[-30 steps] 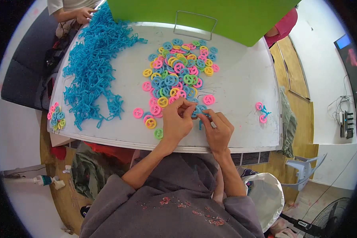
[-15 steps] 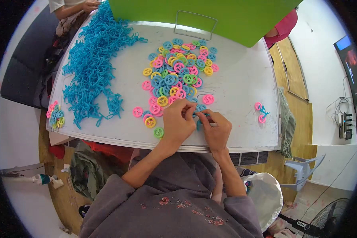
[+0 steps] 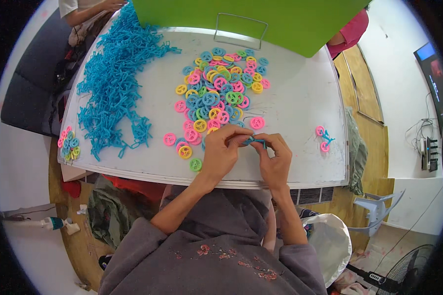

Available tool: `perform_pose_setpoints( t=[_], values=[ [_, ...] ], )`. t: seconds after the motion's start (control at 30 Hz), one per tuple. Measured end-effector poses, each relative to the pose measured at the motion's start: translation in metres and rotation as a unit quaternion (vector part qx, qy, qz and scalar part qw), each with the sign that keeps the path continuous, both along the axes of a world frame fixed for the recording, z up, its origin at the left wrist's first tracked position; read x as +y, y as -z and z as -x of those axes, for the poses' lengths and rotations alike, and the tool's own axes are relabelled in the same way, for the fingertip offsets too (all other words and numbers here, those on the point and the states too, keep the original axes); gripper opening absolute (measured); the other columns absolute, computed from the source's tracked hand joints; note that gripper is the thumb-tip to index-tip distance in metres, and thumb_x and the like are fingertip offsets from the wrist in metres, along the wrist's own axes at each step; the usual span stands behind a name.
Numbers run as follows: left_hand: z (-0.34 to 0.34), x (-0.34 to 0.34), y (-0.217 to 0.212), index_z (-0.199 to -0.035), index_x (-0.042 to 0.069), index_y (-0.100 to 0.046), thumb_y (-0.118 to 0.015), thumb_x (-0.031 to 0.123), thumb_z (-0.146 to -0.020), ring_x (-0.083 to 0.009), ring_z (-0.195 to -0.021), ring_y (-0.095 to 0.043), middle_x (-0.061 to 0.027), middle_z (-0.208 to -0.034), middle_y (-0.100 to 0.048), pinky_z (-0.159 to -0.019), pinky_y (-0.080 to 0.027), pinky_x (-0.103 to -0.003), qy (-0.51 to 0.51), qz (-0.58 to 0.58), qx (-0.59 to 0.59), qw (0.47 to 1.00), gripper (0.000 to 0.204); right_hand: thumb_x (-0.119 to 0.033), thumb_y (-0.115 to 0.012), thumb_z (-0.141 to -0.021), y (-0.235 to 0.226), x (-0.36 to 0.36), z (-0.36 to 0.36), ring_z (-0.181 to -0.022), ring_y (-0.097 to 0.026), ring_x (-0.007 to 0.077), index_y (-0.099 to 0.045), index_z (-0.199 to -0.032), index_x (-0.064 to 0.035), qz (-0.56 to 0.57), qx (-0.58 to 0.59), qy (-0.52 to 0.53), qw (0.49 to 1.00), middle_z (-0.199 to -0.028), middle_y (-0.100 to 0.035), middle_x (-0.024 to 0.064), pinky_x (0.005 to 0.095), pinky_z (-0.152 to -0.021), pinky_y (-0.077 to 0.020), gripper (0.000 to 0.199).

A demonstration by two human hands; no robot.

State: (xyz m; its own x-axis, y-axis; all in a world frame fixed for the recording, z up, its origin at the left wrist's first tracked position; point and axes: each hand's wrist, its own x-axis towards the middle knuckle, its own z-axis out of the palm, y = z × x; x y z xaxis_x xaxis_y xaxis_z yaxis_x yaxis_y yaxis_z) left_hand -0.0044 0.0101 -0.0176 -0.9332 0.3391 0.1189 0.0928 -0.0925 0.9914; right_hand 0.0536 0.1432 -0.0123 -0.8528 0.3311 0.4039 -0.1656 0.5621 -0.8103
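Note:
My left hand and my right hand meet near the table's front edge, pinching a small blue plastic piece between their fingertips. Just beyond them lies a spread of plastic wheels in pink, yellow, blue and green. A green wheel and a yellow one lie left of my left hand. A finished pair of pink wheels on a blue axle rests to the right.
A big heap of blue plastic parts covers the white table's left side. A small stack of wheels sits at the left edge. A green bin with a wire handle stands at the back. Other people sit beyond.
Both hands have stayed close together at the front edge, fingers shifting slightly on the small blue piece.

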Motion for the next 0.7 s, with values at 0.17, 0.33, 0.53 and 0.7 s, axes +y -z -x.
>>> perform_pose_setpoints(
  t=[0.17, 0.33, 0.53, 0.7],
  values=[
    [-0.004, -0.005, -0.004, -0.110, -0.001, -0.063, -0.058, -0.002, -0.087, -0.0132, -0.082, -0.065, -0.0063, -0.092, -0.068, -0.073, -0.053, -0.025, 0.053, -0.086, -0.084, 0.991, 0.023, 0.004, -0.066, -0.083, -0.013, 0.004, -0.008, -0.082, -0.063, 0.0127, -0.065, -0.105, 0.0005, 0.205, -0.104, -0.044, 0.972, -0.088, -0.065, 0.0059, 0.0250, -0.071, -0.0507, 0.023],
    [0.000, -0.012, -0.020, -0.111, -0.002, -0.062, -0.057, 0.003, -0.090, -0.0131, -0.084, -0.065, -0.0079, -0.096, -0.067, -0.073, -0.054, -0.027, 0.123, -0.069, -0.187, 0.972, 0.022, 0.010, -0.058, -0.084, -0.039, 0.019, -0.022, -0.088, -0.063, 0.0136, -0.060, -0.115, 0.0043, 0.465, -0.154, -0.178, 0.854, -0.100, -0.064, 0.0085, 0.0245, -0.073, -0.0522, 0.031],
    [0.005, 0.002, -0.021, -0.112, 0.005, -0.064, -0.063, 0.006, -0.087, -0.0170, -0.079, -0.062, -0.0060, -0.093, -0.065, -0.069, -0.052, -0.030, 0.155, 0.060, -0.143, 0.976, 0.025, 0.008, -0.066, -0.077, -0.016, 0.050, -0.029, -0.094, -0.059, 0.0136, -0.065, -0.101, 0.0025, 0.275, -0.156, -0.150, 0.937, -0.107, -0.060, 0.0078, 0.0260, -0.074, -0.0508, 0.024],
    [0.015, 0.010, -0.011, -0.102, 0.007, -0.065, -0.071, 0.005, -0.070, -0.0294, -0.099, -0.051, -0.0094, -0.101, -0.057, -0.087, -0.042, -0.040, 0.058, 0.360, 0.321, 0.874, 0.033, 0.011, -0.062, -0.078, -0.017, 0.058, -0.021, -0.100, -0.055, 0.0156, -0.062, -0.091, 0.0024, 0.126, -0.013, -0.028, 0.992, -0.107, -0.060, 0.0119, 0.0258, -0.083, -0.0451, 0.015]
  ],
)
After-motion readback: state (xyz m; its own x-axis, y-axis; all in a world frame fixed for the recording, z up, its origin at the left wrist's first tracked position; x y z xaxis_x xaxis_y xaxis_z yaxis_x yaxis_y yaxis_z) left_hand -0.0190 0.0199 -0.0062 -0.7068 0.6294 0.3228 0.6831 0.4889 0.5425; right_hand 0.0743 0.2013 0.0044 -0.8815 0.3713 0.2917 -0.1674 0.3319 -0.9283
